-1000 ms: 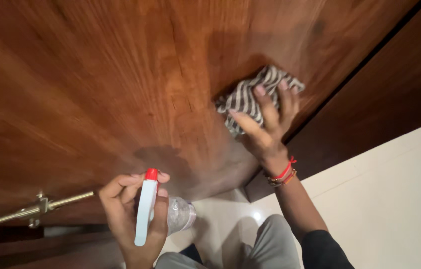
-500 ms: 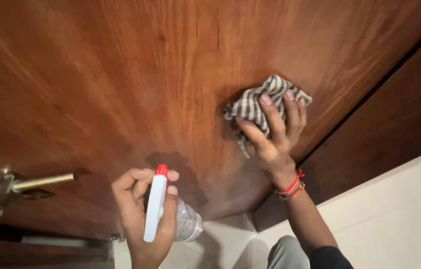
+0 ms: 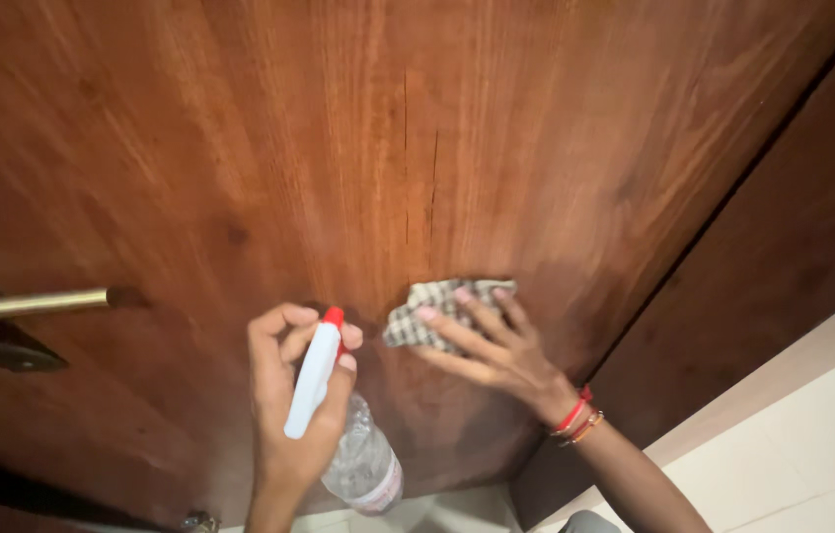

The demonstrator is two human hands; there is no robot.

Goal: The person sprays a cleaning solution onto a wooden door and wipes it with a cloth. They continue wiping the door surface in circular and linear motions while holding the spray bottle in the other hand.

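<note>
My right hand [image 3: 492, 345] presses a grey-and-white striped cloth [image 3: 432, 311] flat against the lower part of a brown wooden door [image 3: 358, 148]. Red and orange bands circle that wrist. My left hand [image 3: 289, 395] grips a clear plastic spray bottle [image 3: 363, 459] with a white trigger head and red nozzle, held upright just left of the cloth, the nozzle close to the door. Most of the cloth lies hidden under my fingers.
A brass door handle [image 3: 33, 304] sticks out at the left edge. A darker wooden frame [image 3: 783, 257] runs along the right of the door. Pale tiled floor [image 3: 812, 434] shows at the lower right.
My right hand has slid the cloth down and to the left across the door, ending beside the spray bottle. The view has shifted, so the handle sits higher in the picture.
</note>
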